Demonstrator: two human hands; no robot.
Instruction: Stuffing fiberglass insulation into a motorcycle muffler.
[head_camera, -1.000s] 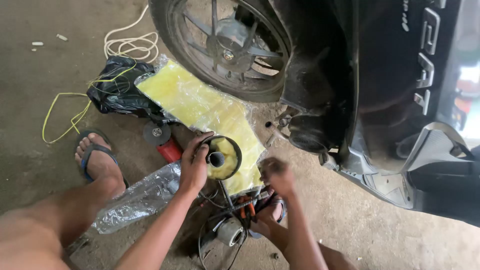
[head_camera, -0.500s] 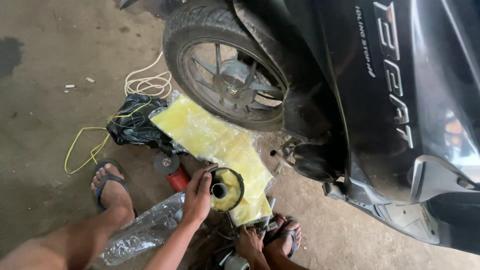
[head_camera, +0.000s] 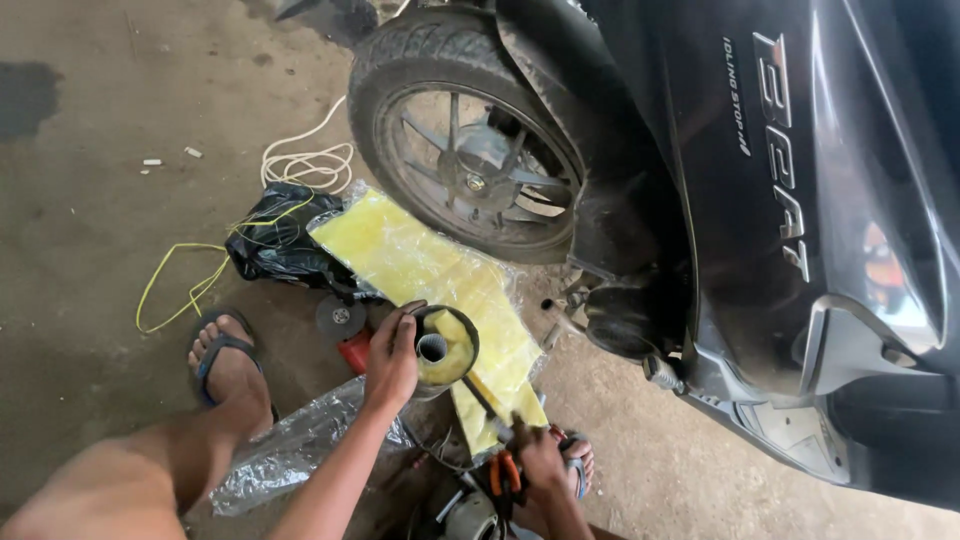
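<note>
Risks, first entry: slip of the round black part (head_camera: 443, 346), a ring-rimmed drum with a pale tube at its centre, held above the concrete floor (head_camera: 90, 200) by the left hand (head_camera: 392, 362) alone; a loosened grip would likely drop it onto the yellow plastic-wrapped pad (head_camera: 430, 275) or the clutter beneath. Second: a slender dark rod or tool runs from the drum's lower edge down to the right hand (head_camera: 538, 462); a sideways twist there could, by my judgement, lever the part out of the fingers or nip them. Third: orange-handled pliers (head_camera: 503, 472) and loose wires lie close under both wrists, a snag hazard. Fourth: bare feet in sandals, left foot (head_camera: 228, 358), sit near the work, exposed to anything falling.

Left hand: arm stretched forward from the lower edge of view, wrist level, fingers curled over the drum's left rim, thumb on top, closed firmly on it.

Right hand: lower, near the bottom edge of view, knuckles up, fingers wrapped round the rod's near end; how tight the grip is, I cannot tell.

Location of the drum: over the near end of the yellow pad, just short of the scooter's rear wheel (head_camera: 470, 150), beside a red tool (head_camera: 355, 350) and crumpled clear plastic (head_camera: 290, 450).
</note>
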